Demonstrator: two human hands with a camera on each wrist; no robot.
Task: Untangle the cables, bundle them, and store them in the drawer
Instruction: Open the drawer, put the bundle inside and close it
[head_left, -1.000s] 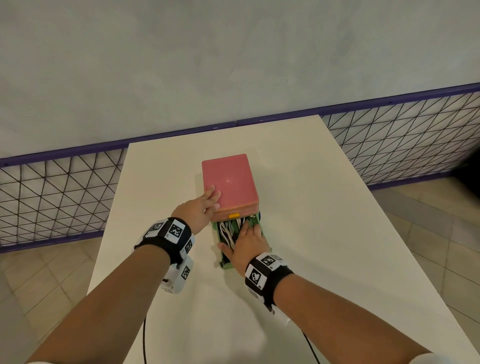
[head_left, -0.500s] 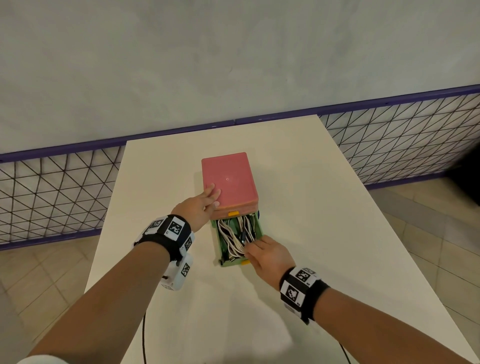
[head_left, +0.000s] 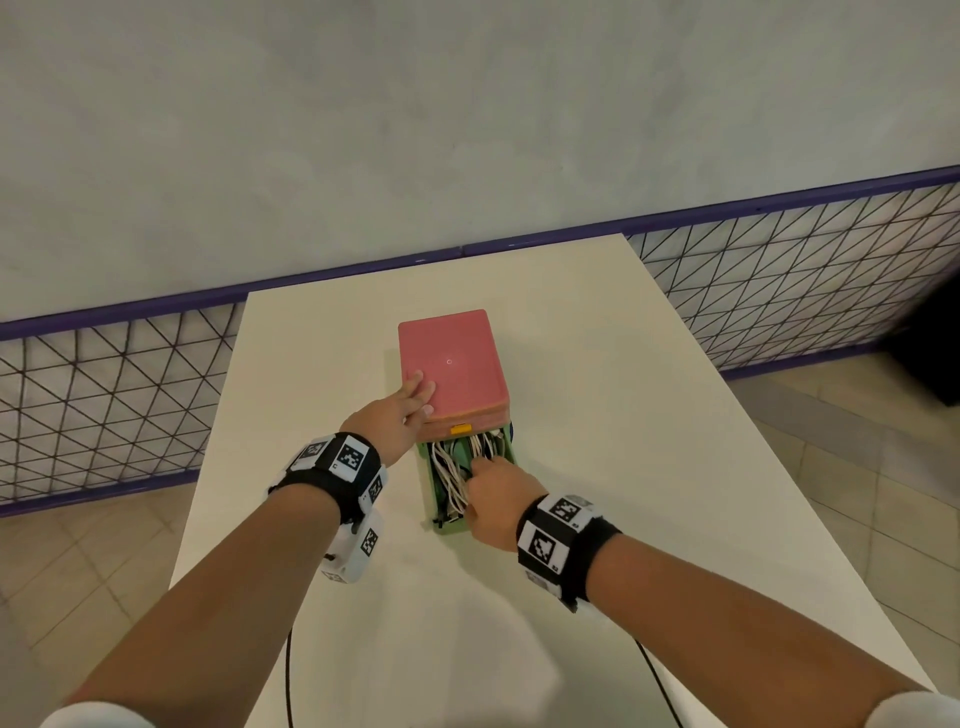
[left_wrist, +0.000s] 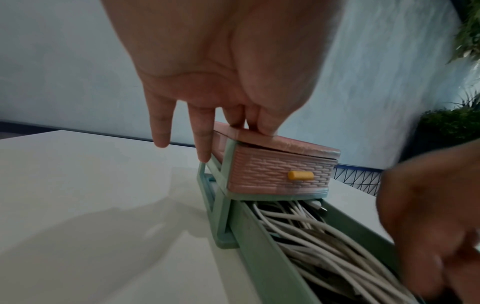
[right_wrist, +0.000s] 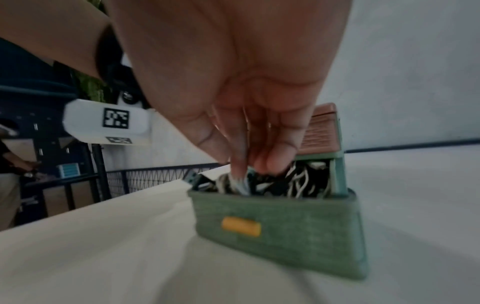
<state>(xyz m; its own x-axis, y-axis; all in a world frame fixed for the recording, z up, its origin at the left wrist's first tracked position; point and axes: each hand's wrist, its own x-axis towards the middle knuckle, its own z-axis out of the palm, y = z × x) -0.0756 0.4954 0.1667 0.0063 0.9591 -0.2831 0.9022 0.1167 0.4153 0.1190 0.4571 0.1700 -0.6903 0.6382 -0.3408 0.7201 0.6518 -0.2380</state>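
A pink box (head_left: 451, 364) stands mid-table, its green lower drawer (head_left: 451, 527) pulled out toward me. White and black cables (head_left: 451, 475) fill the drawer. My left hand (head_left: 415, 402) rests with straight fingers (left_wrist: 233, 117) on the near left corner of the pink lid (left_wrist: 285, 142). My right hand (head_left: 485, 480) hangs over the drawer's right side, its bunched fingertips (right_wrist: 275, 160) down among the cables (right_wrist: 298, 185), apparently pinching a white strand. The drawer front (right_wrist: 298, 230) carries a yellow handle (right_wrist: 241, 226). The pink upper drawer (left_wrist: 275, 170) is closed.
The white table (head_left: 623, 467) is narrow, with side edges close to both forearms. A purple-railed mesh fence (head_left: 104, 405) and a grey wall lie beyond its far end. Thin black wires (head_left: 288, 675) trail from my wristbands.
My right hand first pulled back from lying flat on the cables to the drawer's near end, then moved forward again and dipped its fingertips into the cables. The left hand stayed on the lid.
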